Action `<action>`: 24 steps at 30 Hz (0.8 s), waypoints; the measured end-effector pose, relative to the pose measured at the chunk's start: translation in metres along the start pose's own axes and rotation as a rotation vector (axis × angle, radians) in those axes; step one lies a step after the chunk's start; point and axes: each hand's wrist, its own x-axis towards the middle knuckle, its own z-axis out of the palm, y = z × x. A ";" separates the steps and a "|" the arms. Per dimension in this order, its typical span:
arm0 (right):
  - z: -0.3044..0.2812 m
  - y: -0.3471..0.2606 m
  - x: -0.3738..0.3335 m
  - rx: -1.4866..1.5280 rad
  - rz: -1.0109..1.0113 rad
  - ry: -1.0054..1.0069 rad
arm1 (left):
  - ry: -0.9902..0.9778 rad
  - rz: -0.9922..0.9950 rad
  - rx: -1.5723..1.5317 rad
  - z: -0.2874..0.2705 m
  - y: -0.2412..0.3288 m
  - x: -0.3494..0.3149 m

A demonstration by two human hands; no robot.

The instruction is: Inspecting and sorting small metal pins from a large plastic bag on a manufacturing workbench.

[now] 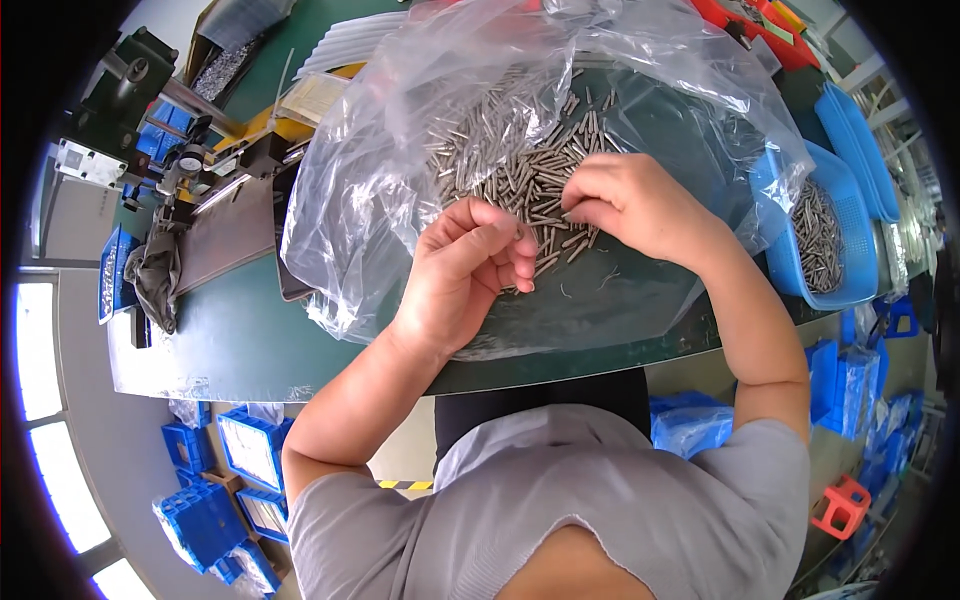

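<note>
Small, slim metal pins [545,175] lie in a loose heap on a large clear plastic bag [365,200], spread over the green table [230,345]. At the heap's near left edge is my left hand [462,265], its fingers curled and the thumb pressed to the index finger. Whatever sits in that pinch is too small to make out. My right hand [640,208] reaches over the heap's right side with fingertips drawn together, touching or just above the pins. Its fingers hide what they hold, if anything.
On the right, a blue basket [858,270] holds more metal pins, beside another blue basket [858,140]. A dark bench fixture [130,85] and a crumpled dark cloth [155,275] are at left. Blue crates [205,520] and a red stool [842,505] stand below.
</note>
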 end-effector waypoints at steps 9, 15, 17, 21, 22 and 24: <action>-0.006 -0.034 -0.001 0.720 0.372 0.018 | -0.048 -0.109 -0.003 0.004 -0.004 -0.002; -0.001 -0.041 -0.002 0.668 0.331 0.048 | -0.060 -0.111 -0.002 0.004 -0.004 -0.003; 0.001 -0.043 -0.002 0.653 0.300 0.084 | -0.054 -0.103 -0.012 0.003 -0.004 -0.004; 0.014 -0.036 -0.004 0.737 0.218 0.089 | -0.089 -0.075 -0.035 0.002 -0.005 -0.002; 0.017 -0.035 -0.002 0.848 0.269 0.048 | -0.090 -0.077 -0.035 0.001 -0.005 -0.002; 0.018 -0.034 0.001 0.961 0.322 0.008 | -0.069 -0.087 0.016 0.000 -0.004 -0.002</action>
